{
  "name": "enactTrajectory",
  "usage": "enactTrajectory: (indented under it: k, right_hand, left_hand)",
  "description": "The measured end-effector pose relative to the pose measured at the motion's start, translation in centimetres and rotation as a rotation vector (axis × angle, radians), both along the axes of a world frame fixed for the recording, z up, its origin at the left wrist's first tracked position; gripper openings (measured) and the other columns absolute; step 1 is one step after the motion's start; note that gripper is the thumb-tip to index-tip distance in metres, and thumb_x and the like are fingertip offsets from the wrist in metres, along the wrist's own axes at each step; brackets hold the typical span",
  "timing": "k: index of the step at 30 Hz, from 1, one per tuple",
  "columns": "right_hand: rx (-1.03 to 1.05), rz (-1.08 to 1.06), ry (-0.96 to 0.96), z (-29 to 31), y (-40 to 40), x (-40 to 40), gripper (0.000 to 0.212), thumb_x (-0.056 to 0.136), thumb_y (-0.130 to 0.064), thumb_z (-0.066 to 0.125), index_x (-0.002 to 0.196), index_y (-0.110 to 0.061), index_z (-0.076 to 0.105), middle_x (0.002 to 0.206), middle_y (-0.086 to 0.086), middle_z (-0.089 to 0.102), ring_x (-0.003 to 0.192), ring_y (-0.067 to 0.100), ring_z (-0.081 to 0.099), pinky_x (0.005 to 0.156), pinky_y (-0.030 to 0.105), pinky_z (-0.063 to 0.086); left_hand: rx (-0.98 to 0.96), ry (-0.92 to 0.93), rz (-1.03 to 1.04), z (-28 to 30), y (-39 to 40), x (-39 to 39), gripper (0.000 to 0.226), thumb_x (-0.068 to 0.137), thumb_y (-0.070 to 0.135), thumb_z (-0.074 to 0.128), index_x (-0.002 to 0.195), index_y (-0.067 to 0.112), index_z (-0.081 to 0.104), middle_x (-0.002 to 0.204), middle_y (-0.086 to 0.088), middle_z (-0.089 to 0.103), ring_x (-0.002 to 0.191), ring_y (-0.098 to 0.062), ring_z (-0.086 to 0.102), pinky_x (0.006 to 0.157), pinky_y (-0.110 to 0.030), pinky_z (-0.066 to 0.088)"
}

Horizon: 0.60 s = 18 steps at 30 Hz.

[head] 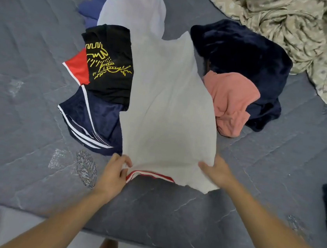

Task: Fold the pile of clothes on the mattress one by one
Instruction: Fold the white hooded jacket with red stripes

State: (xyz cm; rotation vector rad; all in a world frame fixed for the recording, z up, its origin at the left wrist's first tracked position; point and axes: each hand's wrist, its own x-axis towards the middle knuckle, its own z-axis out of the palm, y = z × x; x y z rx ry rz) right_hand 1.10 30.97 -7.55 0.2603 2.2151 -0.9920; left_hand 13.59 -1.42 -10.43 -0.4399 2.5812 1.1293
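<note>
Barely started: my left hand and right hand fingers pinch the white shirt; the pile beyond them waits unfolded.

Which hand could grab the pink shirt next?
The right hand. It is on the same side as the pink shirt; the left hand would have to cross the white shirt.

both hands fwd, fingers pinched shut
</note>
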Motion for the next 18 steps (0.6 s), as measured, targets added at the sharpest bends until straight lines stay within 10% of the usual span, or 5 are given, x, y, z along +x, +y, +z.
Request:
enactTrajectory:
  k: [5, 13, 18]
  right_hand:
    - [0.117, -0.005, -0.145, -2.4, 1.6, 5.1, 0.052, 0.093, -0.020, 0.073, 0.143, -0.013, 0.056, 0.137, 0.003, 0.064, 0.124, 0.028, 0.061, 0.099, 0.032, 0.048]
    - [0.082, -0.054, 0.216, -0.3, -0.3, 1.0, 0.096, 0.078, -0.033, 0.085, 0.155, -0.024, 0.029, 0.146, -0.001, 0.045, 0.136, 0.022, 0.041, 0.115, 0.047, 0.038]
    - [0.325, 0.281, 0.792, 0.6, -2.7, 0.0, 0.049, 0.080, -0.014, 0.076, 0.123, -0.013, 0.053, 0.116, 0.006, 0.050, 0.106, 0.030, 0.050, 0.087, 0.047, 0.048]
  left_hand:
    - [0.026, -0.099, 0.051, -1.4, 2.3, 5.6, 0.045, 0.090, -0.011, 0.058, 0.090, 0.035, 0.055, 0.100, 0.003, 0.049, 0.091, -0.007, 0.053, 0.083, -0.003, 0.034]
    - [0.161, -0.077, 0.320, -1.0, 2.1, 0.9, 0.045, 0.088, 0.015, 0.079, 0.119, 0.026, 0.048, 0.113, -0.002, 0.057, 0.105, -0.019, 0.057, 0.094, -0.032, 0.046]
    - [-0.005, -0.208, 0.056, -1.3, 1.2, -2.2, 0.050, 0.083, 0.044, 0.080, 0.115, 0.027, 0.044, 0.111, 0.000, 0.051, 0.101, -0.021, 0.055, 0.086, -0.040, 0.050]
